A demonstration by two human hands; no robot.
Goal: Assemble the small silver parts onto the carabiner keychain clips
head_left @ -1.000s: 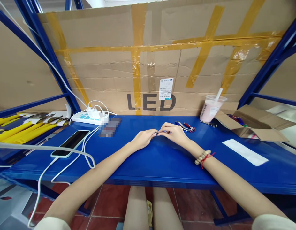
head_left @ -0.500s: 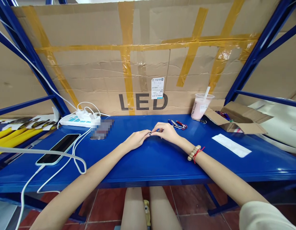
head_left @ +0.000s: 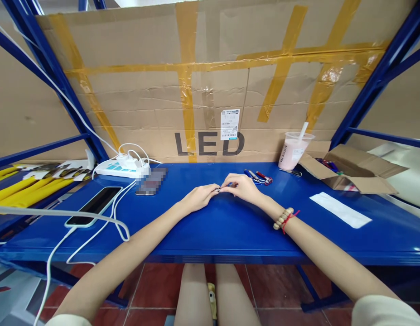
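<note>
Fingertip to fingertip, my left hand (head_left: 200,197) and my right hand (head_left: 242,186) meet over the middle of the blue table (head_left: 210,231). Both are closed in a pinch on a tiny dark, shiny piece (head_left: 217,189) between them. Its kind is too small to make out, and the fingers cover most of it. Just behind my right hand lie several small items with blue, silver and red bodies, like keychain pieces (head_left: 259,177). A beaded bracelet (head_left: 283,219) with a red string circles my right wrist.
At the left are a charging phone (head_left: 94,206), a power strip (head_left: 123,168), white cables and a second, blurred phone (head_left: 152,182). To the right stand a pink drink cup (head_left: 294,151), an open cardboard box (head_left: 354,168) and a white paper strip (head_left: 340,209). Cardboard walls the back.
The whole view has shifted, so things appear slightly farther right. My hands keep the same pinch on the small piece, with hardly any movement between them.
</note>
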